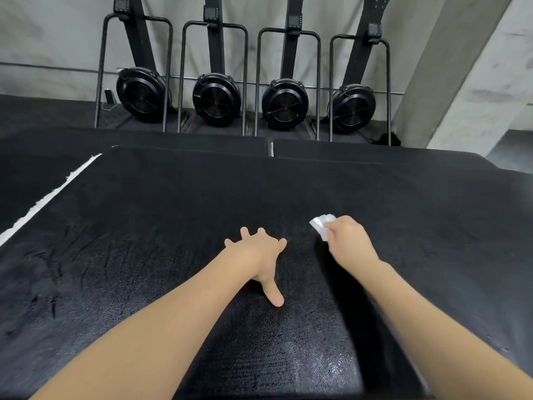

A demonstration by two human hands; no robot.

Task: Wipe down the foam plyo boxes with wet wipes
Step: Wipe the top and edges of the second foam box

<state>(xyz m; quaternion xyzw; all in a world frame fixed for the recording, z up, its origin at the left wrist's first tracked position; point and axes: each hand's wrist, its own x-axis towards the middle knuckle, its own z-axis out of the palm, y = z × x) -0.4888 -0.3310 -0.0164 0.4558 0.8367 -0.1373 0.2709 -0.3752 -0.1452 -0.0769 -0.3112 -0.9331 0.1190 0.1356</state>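
Note:
A large black foam plyo box (161,226) fills the lower view, its textured top facing me. My left hand (259,255) presses flat on that top near the middle, fingers spread and thumb pointing back toward me. To its right, my right hand (346,241) grips a folded white wet wipe (321,226) and holds it against the box top. A shiny damp patch (288,356) shows on the surface between my forearms.
More black boxes (375,153) lie behind and to the left, with a white torn strip (49,197) along the left gap. Several black fan rowing machines (217,96) stand upright against the grey wall. A concrete pillar (461,82) rises at the right.

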